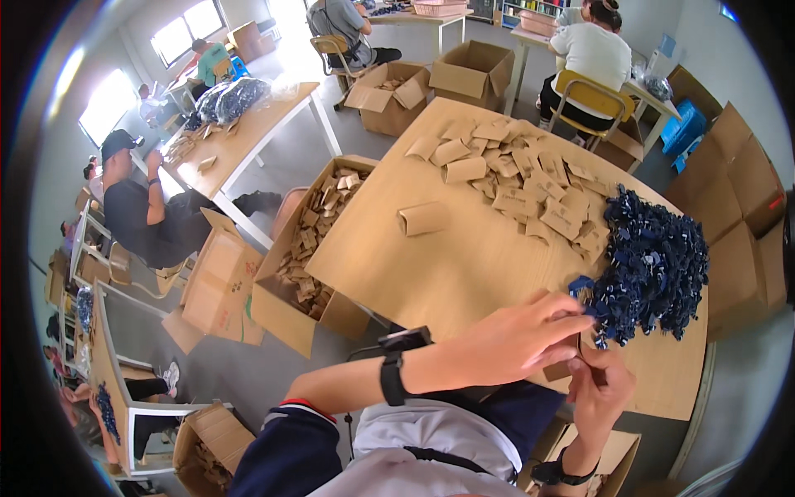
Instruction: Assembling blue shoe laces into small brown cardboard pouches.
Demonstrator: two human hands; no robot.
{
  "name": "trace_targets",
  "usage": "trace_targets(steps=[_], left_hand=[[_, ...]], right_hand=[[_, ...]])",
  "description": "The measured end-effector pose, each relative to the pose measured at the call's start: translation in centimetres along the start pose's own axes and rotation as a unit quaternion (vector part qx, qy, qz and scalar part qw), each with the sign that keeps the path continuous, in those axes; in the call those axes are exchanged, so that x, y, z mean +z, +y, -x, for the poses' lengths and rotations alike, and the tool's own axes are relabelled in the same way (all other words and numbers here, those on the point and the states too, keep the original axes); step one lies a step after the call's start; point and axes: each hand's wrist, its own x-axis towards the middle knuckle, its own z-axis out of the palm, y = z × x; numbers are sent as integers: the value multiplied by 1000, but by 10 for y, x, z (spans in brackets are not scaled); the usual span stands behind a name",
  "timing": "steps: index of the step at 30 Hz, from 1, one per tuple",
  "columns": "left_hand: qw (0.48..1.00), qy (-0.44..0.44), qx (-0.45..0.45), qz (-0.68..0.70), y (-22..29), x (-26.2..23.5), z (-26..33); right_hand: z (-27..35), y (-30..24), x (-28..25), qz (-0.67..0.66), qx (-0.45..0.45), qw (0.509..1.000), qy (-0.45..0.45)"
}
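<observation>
My left hand (534,335) bends over the table's front edge with its fingers pinched together; what is in them is hidden. Below and right of it, my right hand (603,385) has thumb and fingers closed around a small brown cardboard pillow box (558,370), mostly covered by both hands. Just beyond the fingertips lies a heap of small dark blue fabric pieces (650,265) with white flecks. Farther back on the table spreads a pile of brown pillow boxes (530,178). One single pillow box (423,219) rests apart on the left side.
Left of the wooden table (373,265) stands a large carton (331,240) full of pillow boxes. Another open carton (217,286) is beside it. Two cartons (472,70) stand beyond the far edge. Stacked cartons (737,207) line the right wall. Other people sit at tables around.
</observation>
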Motion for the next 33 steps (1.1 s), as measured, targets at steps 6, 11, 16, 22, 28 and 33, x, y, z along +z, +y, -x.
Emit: trace_targets(steps=[6,11,16,22,28,33], left_hand=[[987,-12,-158,36,16,-5,-18],[942,88,-181,268,14,17,-13],[952,248,-117,134,2,60,-9],[941,333,-33,51,1,53,0],[897,198,-224,324,24,60,10],[866,20,-308,392,28,41,14]], right_hand=[[-15,7,0,291,-328,897,49],[-6,-7,2,188,-169,962,104],[2,13,22,39,-62,984,163],[-4,10,32,-85,-64,990,96],[-20,34,-3,247,-251,935,-38],[3,46,-15,90,-97,983,-128]])
